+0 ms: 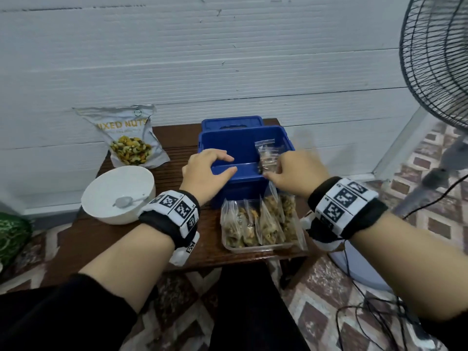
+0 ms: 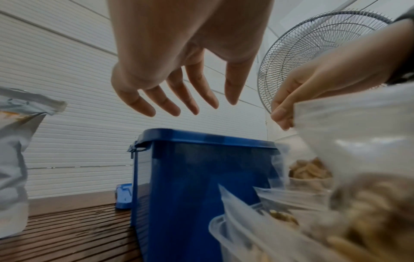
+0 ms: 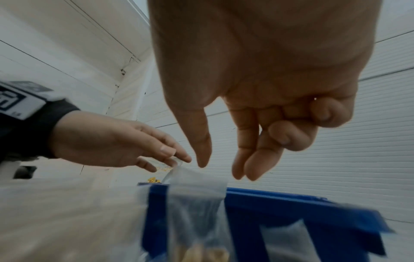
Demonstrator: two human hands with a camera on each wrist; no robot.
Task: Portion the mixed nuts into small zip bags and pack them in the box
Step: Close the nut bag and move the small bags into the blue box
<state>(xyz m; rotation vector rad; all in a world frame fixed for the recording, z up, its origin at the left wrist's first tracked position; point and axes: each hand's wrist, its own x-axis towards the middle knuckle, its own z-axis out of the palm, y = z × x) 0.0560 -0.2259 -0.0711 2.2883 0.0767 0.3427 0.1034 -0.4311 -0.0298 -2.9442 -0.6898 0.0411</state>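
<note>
I am hovering my left hand (image 1: 206, 171) over the near rim of the blue box (image 1: 240, 173), fingers spread and relaxed, gripping nothing — it looks ready to steady the box while the other hand packs. My right hand (image 1: 295, 171) is reaching over the box's right side by a small zip bag (image 1: 267, 155) of nuts that is standing on end inside; the ring and little fingers are curled in, the thumb and first two hanging straight, and I cannot tell whether I am pinching the bag or just clear of it.

The other filled bags (image 1: 258, 224) are waiting upright in a clear tray (image 1: 266, 248) just in front of the box, close to my right hand, probably so each one is a short lift away. The white bowl (image 1: 119, 193) with its spoon (image 1: 125, 201) is sitting to the left, and the mixed nuts pouch (image 1: 129, 138) is leaning against the wall behind it — out of the packing path. The box's lid (image 1: 233, 122) is lying behind the box.

Everything is resting on a small dark slatted wooden tabletop (image 1: 121, 239) pushed against a white ribbed wall. A standing fan (image 1: 435, 54) is looming on the right, and the floor (image 1: 379, 287) is patterned tile with black cables trailing across it.
</note>
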